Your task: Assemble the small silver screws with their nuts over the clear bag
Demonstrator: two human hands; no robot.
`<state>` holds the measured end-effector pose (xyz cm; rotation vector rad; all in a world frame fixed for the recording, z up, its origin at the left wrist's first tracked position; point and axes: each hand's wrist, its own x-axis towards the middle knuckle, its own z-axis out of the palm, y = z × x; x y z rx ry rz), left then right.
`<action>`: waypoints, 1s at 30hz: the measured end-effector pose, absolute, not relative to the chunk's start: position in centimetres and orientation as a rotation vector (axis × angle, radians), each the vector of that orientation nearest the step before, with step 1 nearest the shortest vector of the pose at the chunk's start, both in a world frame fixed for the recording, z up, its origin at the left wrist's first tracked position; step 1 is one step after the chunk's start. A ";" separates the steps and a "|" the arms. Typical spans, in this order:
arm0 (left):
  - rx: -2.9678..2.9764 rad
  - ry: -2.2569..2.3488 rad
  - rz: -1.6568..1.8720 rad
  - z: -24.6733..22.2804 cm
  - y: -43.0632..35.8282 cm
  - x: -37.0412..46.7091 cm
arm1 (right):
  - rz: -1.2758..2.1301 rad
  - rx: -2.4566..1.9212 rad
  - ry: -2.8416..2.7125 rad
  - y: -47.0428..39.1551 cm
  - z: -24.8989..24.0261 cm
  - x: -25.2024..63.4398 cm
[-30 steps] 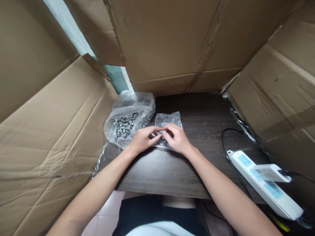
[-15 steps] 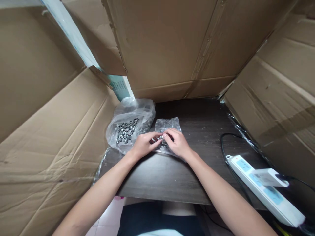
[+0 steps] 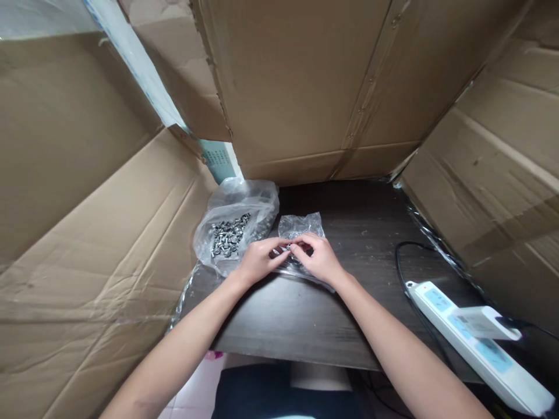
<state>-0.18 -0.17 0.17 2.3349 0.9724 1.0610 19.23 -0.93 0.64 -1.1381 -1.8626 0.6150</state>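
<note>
My left hand point(image 3: 259, 258) and my right hand point(image 3: 320, 256) meet fingertip to fingertip over a small clear plastic bag point(image 3: 301, 224). Thumb and fingers of each hand are pinched together on something small and metallic, too small to name. More small metal pieces show beneath the fingers, on the small bag. To the left of my left hand stands a larger clear plastic bag point(image 3: 267, 201), open at the front, with many silvery screws point(image 3: 227, 235) inside.
The dark wooden table point(image 3: 301, 317) has cardboard walls point(image 3: 305, 87) on its left, back and right. A white power strip point(image 3: 467, 343) with a plugged-in adapter point(image 3: 484, 323) and a black cable lies at the right.
The whole view has shifted slightly, so everything appears a little lower and to the right. My hands stay together over the small bag, with only slight finger movement.
</note>
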 end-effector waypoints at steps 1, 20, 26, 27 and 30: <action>2.338 0.976 1.063 0.2 -0.2 -0.2 | 0.623 -1.139 -1.862 -0.9 0.7 19.2; 2.320 1.047 1.084 -0.4 0.3 -0.2 | 0.592 -1.142 -1.841 -0.8 -0.1 18.9; 2.304 1.042 1.049 -0.4 0.3 -0.4 | 0.569 -1.121 -1.853 -0.8 0.0 18.9; 2.300 1.040 1.044 -0.4 0.3 -0.4 | 0.574 -1.126 -1.856 -0.8 -0.1 18.8; 2.287 1.055 1.043 -0.3 0.3 -0.4 | 0.600 -1.142 -1.841 -0.7 -0.2 18.9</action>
